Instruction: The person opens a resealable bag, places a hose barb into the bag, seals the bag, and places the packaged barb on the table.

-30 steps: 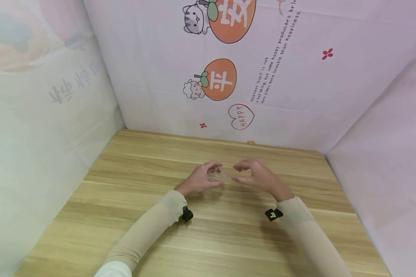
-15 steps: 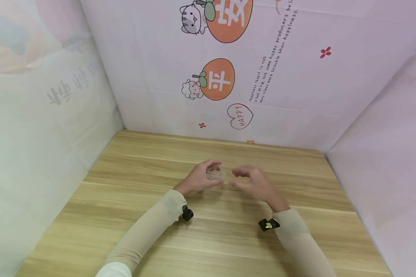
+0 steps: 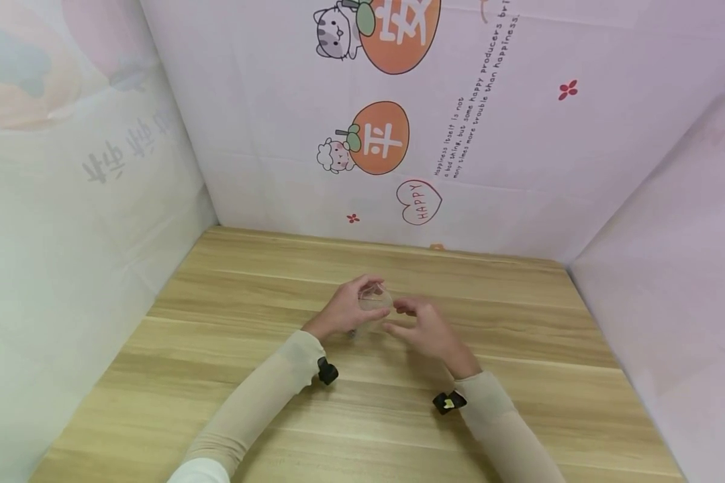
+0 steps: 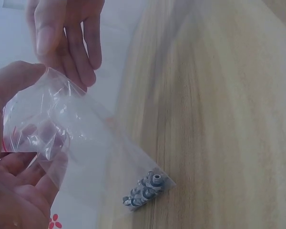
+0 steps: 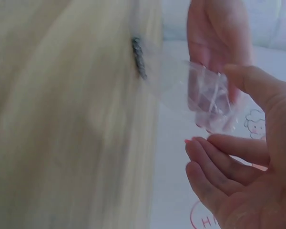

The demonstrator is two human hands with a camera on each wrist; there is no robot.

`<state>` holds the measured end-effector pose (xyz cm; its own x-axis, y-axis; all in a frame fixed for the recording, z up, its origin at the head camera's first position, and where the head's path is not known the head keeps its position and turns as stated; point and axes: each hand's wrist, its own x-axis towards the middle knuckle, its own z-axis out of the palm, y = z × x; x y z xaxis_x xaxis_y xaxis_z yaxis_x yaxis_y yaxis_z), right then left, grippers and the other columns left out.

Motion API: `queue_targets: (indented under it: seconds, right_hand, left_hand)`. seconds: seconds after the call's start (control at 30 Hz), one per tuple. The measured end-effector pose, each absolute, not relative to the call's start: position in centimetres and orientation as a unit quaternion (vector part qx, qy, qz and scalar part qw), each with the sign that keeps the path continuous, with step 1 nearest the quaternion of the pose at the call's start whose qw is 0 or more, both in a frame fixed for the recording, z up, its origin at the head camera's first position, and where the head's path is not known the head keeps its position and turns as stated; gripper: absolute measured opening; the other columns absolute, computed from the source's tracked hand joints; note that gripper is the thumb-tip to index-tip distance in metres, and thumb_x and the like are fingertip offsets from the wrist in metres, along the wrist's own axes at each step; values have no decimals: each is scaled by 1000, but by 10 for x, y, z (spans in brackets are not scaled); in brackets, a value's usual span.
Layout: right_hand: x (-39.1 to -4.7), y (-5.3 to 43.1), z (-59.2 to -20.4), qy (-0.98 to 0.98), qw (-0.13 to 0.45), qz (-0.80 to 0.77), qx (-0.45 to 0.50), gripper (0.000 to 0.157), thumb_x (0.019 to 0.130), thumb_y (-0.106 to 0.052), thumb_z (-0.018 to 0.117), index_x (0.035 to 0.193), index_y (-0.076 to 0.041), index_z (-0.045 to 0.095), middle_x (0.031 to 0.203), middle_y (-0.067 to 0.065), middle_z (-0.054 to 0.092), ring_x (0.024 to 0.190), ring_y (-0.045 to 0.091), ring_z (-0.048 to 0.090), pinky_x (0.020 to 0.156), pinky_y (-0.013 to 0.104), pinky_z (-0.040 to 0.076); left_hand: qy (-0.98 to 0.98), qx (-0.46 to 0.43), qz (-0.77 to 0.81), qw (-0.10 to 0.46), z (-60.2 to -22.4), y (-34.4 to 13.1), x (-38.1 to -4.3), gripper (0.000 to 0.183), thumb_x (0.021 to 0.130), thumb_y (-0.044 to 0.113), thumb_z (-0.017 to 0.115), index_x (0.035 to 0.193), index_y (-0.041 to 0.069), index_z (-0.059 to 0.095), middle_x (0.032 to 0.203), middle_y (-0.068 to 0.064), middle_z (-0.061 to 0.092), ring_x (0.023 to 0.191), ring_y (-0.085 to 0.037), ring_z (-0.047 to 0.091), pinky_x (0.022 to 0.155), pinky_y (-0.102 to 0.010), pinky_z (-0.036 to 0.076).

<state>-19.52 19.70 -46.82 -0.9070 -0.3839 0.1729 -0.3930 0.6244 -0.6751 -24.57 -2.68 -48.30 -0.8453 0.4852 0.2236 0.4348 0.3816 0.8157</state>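
A clear plastic zip bag (image 4: 93, 138) hangs from my left hand (image 3: 346, 310), its opening spread between thumb and fingers. At the bag's bottom corner lies a cluster of small grey metal parts (image 4: 145, 191), threaded in look, which also shows as a dark strip in the right wrist view. My right hand (image 3: 429, 330) is just right of the bag's mouth, thumb and fingers parted around air. From the right wrist, its thumb (image 5: 257, 86) overlaps the bag's upper edge, and its loosely bent fingers (image 5: 219, 167) lie below the mouth.
Both hands are over a wood-grain tabletop (image 3: 266, 416). White printed sheets stand as a back wall (image 3: 278, 134), a left wall (image 3: 84, 241) and a right wall (image 3: 670, 268) along its edges. Each wrist wears a small black camera.
My right hand has moved left and slightly toward me, closing the gap to the bag. The left hand stays nearly in place, and the bag's mouth looks rounder.
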Motion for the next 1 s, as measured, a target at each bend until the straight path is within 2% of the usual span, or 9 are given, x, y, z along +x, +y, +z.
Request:
queue_targets:
  seconds: [0.23,0.43,0.5,0.63,0.8,1.0]
  right_hand:
    - [-197,182,-479,-901,35,383,200,47,94,-30,82,134,-8,69,131,14,71,121,32,68,104,51,59]
    - [-202,174,-485,-892,54,403,198,34,96,-25,80,124,-7,74,125,14,74,118,30,71,103,48,60]
    - [-203,173,-487,-890,53,414,184,36,96,-22,80,126,-3,73,126,17,73,116,32,72,103,48,60]
    - [-206,175,-487,-880,49,443,163,41,97,-17,78,131,4,69,129,22,73,115,35,74,102,48,60]
    - [-211,179,-486,-855,33,492,160,42,101,-21,74,135,4,67,127,21,75,112,33,75,98,39,62]
    - [-215,184,-484,-835,9,534,130,44,101,-26,74,134,2,69,123,19,76,111,31,76,90,29,63]
  left_hand:
    - [838,233,493,31,-485,-26,-245,80,89,43,86,152,8,52,135,-10,68,124,-29,65,109,-49,54]
    - [843,205,495,51,-485,-26,-243,89,87,49,86,157,12,46,136,-14,64,113,-26,63,96,-46,57]
    - [844,201,493,58,-485,-27,-243,92,86,51,85,159,12,44,138,-15,64,114,-28,63,99,-48,56]
    - [845,204,491,67,-485,-30,-244,96,86,54,84,161,12,42,144,-13,62,127,-30,62,111,-52,52]
    - [800,216,553,88,-484,-38,-244,78,95,42,78,159,13,44,143,-9,64,140,-31,58,122,-48,44]
    - [740,227,626,100,-484,-46,-243,54,104,15,65,155,6,49,144,-17,63,138,-34,59,119,-45,48]
